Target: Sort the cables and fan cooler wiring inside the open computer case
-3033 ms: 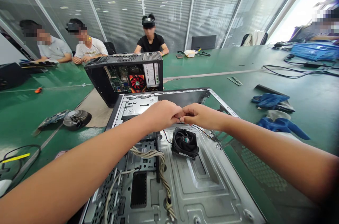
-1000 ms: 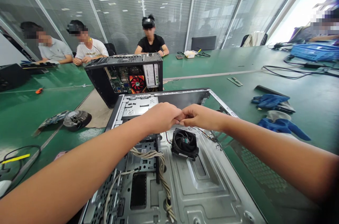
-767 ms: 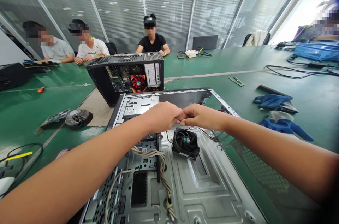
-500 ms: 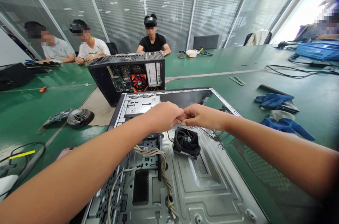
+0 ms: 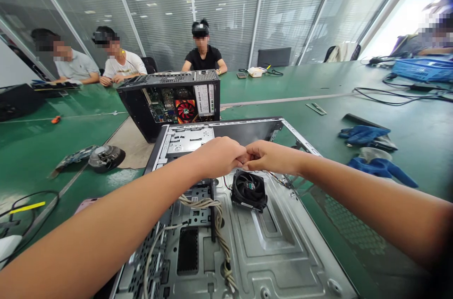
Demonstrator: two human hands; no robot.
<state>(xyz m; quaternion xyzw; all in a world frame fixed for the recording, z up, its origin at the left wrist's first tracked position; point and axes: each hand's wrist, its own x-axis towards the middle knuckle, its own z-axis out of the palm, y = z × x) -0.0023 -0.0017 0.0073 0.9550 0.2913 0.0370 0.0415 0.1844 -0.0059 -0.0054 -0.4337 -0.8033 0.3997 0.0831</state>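
While left hand (image 5: 220, 156) meets right hand (image 5: 269, 156) | fan (image 5: 249, 189) lies in case (image 5: 300, 256)

Green counter (image 5: 269, 91), laden

An open case (image 5: 293, 252) lies in the foreground, with a tower (image 5: 136, 112) standing behind it. At left, a round part (image 5: 106, 158) and an orange piece (image 5: 55, 120); at right, gloves (image 5: 366, 135), black cables (image 5: 389, 100) and a blue basket (image 5: 423, 69).

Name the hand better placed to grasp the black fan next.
Probably the right hand: in this view it sits just above the black fan, while the left hand sits mostly to the fan's left. The edge is slight: the hands meet, and anything pinched between them is hidden.
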